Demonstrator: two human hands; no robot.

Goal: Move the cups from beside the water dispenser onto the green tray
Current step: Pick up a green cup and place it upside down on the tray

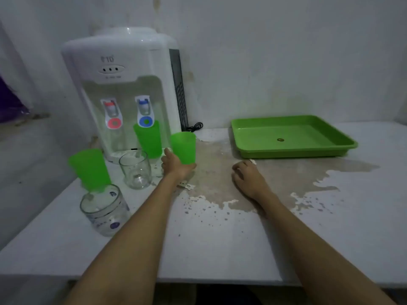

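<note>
Your left hand [176, 166] wraps around the base of a green plastic cup [184, 147], thumb on its left side, fingers hidden behind it. The cup stands upright, a smooth, tapered tumbler, just right of the white water dispenser [123, 84]. Your left forearm stretches straight forward from the table's near edge.

Just left of that hand, a second green cup [148, 140] stands under the blue tap. A clear, straight-sided glass [136, 169] sits nearer you, and further left are a third green cup [90, 169] and a printed glass [105, 210].

Your right hand [247, 178] lies palm down on the table [220, 238], fingers loosely curled, gripping nothing. Its white surface is worn to bare brown patches between your hands. Beyond your right hand sits the green tray [293, 148], shallow, rectangular, glossy plastic, with no cups on it.
</note>
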